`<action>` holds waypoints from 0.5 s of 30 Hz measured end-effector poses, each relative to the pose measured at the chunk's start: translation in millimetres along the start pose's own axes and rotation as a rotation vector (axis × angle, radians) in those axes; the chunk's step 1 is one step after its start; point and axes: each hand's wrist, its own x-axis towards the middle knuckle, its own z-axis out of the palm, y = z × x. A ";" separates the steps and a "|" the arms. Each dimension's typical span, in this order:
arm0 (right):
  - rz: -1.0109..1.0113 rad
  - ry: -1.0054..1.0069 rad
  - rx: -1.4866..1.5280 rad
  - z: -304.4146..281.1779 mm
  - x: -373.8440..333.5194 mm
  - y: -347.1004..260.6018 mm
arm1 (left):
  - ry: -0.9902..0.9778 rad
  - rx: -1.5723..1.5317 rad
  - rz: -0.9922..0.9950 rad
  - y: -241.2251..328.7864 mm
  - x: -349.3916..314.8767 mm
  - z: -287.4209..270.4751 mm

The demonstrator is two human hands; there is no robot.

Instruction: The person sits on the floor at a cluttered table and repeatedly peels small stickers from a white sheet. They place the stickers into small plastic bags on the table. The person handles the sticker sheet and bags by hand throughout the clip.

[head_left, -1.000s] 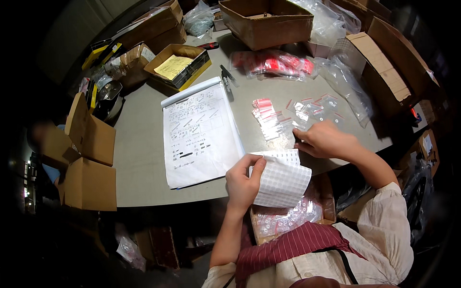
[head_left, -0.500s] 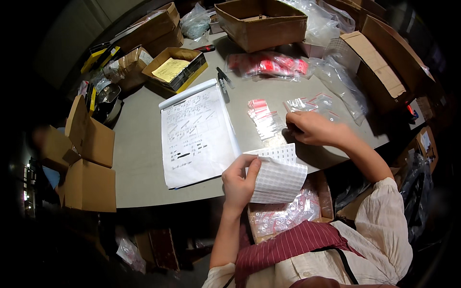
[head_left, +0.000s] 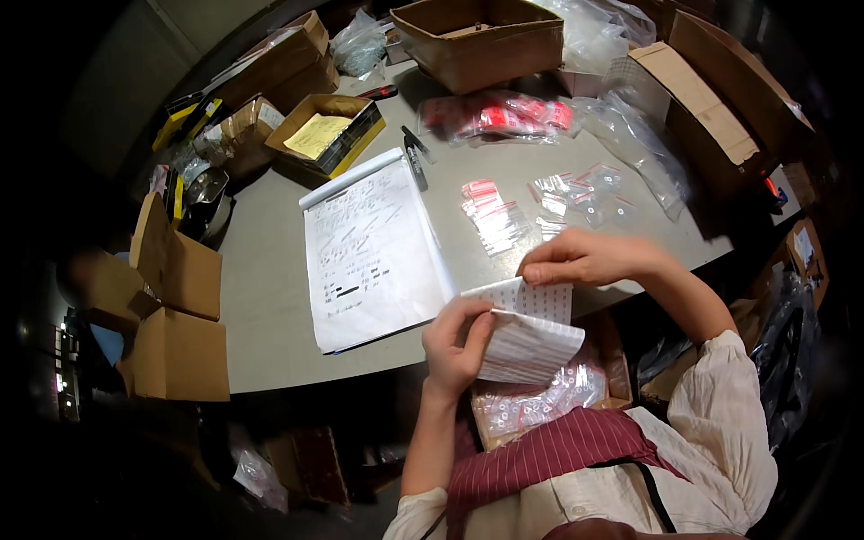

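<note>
My left hand (head_left: 457,346) is closed on a white sheet of small round stickers (head_left: 533,349), which is folded over near its thumb. At the sheet's far edge my right hand (head_left: 585,258) has its thumb and fingers pinched together; a loose sticker between them cannot be made out. Just beyond lie a fanned stack of small clear zip bags (head_left: 493,216) with red strips and a group of zip bags (head_left: 589,200), some with a small white ring showing. Below the sheet, a carton (head_left: 618,364) at my lap holds many filled zip bags (head_left: 531,409).
A notepad (head_left: 373,261) with handwriting lies left of my hands, with black markers (head_left: 416,162) at its top. Behind are a box with a yellow note (head_left: 324,135), red-and-clear bag packs (head_left: 504,117) and a large carton (head_left: 477,54). Open cartons (head_left: 184,351) stand left.
My right hand has moved from beside the zip bags back toward me, onto the sheet's far edge. The sheet has tilted and folded more in my left hand.
</note>
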 end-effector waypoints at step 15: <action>-0.216 0.469 -0.022 45.5 -34.4 29.5 | -0.041 -0.035 -0.120 26.4 -7.0 14.8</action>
